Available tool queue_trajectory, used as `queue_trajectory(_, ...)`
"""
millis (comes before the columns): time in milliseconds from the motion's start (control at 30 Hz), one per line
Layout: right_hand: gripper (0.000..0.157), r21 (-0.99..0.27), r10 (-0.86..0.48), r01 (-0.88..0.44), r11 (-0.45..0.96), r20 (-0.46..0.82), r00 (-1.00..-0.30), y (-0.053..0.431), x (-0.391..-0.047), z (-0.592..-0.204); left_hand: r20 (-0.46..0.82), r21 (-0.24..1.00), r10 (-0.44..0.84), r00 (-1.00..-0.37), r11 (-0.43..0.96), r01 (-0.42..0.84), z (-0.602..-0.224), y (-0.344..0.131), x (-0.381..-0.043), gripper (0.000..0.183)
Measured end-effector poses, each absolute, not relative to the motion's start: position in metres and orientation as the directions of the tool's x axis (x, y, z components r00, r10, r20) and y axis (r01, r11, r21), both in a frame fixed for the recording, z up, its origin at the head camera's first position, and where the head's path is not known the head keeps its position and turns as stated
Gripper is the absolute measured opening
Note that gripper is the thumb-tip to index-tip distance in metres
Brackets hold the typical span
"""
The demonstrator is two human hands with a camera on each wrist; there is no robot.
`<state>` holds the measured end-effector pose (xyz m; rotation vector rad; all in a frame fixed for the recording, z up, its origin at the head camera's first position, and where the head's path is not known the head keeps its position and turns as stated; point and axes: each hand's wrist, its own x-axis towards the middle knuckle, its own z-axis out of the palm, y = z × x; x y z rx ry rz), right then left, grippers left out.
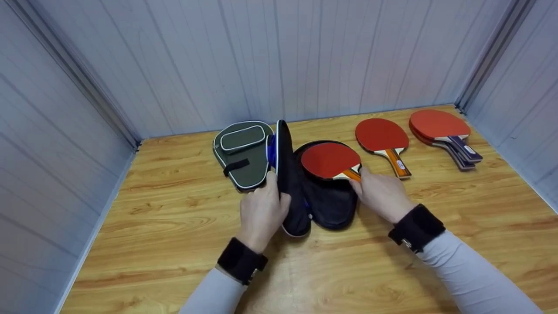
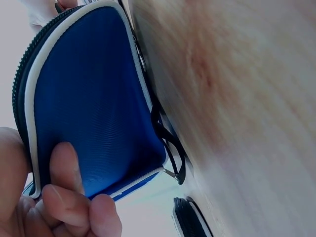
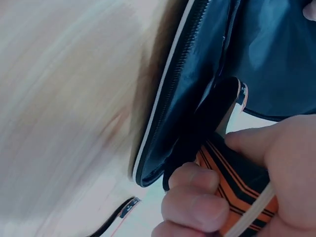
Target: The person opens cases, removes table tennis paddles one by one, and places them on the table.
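Observation:
My left hand (image 1: 263, 208) pinches the raised cover of an unzipped blue paddle case (image 2: 89, 98), thumb on one side of its white-piped edge and fingers on the other. The cover stands nearly upright, its black lining facing right. My right hand (image 1: 383, 194) grips the orange-and-black striped handle (image 3: 237, 182) of a table tennis paddle. Its red face (image 1: 329, 160) points up over the case's open black lower half (image 1: 333, 209). In the right wrist view the black rubber underside (image 3: 210, 116) lies close over the lining, inside the zipper edge (image 3: 163, 94).
A green paddle case (image 1: 244, 163) with white piping lies behind the cover on the left. To the right is a red paddle (image 1: 381, 134) with an orange handle. Farther right, several red paddles (image 1: 438, 123) with dark handles are stacked. Panelled walls (image 1: 279, 61) enclose the wooden table (image 1: 174, 244).

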<state>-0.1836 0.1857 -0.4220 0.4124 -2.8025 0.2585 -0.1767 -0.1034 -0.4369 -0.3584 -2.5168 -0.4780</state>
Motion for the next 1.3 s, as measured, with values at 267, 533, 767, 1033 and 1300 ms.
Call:
queue_trajectory(267,0.045,-0.175,-0.22,-0.268,0.948,0.25,-0.943,0.198,-0.189,-0.41,0.554,0.265,0.154,-0.818,0.899,0.349,-0.436,-0.104,-0.177,0.027)
queue_trajectory(533,0.04,-0.212,-0.11,-0.168,0.963,0.261,-0.959,0.226,-0.209,-0.402,0.57,0.257,0.153,-0.807,0.9,0.352,-0.436,-0.105,-0.176,0.026)
queue_trajectory(767,0.038,-0.207,-0.032,-0.092,0.974,0.274,-0.961,0.257,-0.229,-0.409,0.532,0.277,0.146,-0.834,0.901,0.334,-0.436,-0.106,-0.175,0.026)
queue_trajectory(1033,0.045,-0.218,0.023,-0.03,0.976,0.235,-0.972,0.277,-0.245,-0.42,0.5,0.278,0.152,-0.852,0.904,0.324,-0.435,-0.105,-0.176,0.027)
queue_trajectory(1300,0.06,-0.201,0.052,0.023,0.979,0.138,-0.989,0.288,-0.253,-0.425,0.558,0.256,0.161,-0.814,0.9,0.354,-0.436,-0.106,-0.176,0.028)
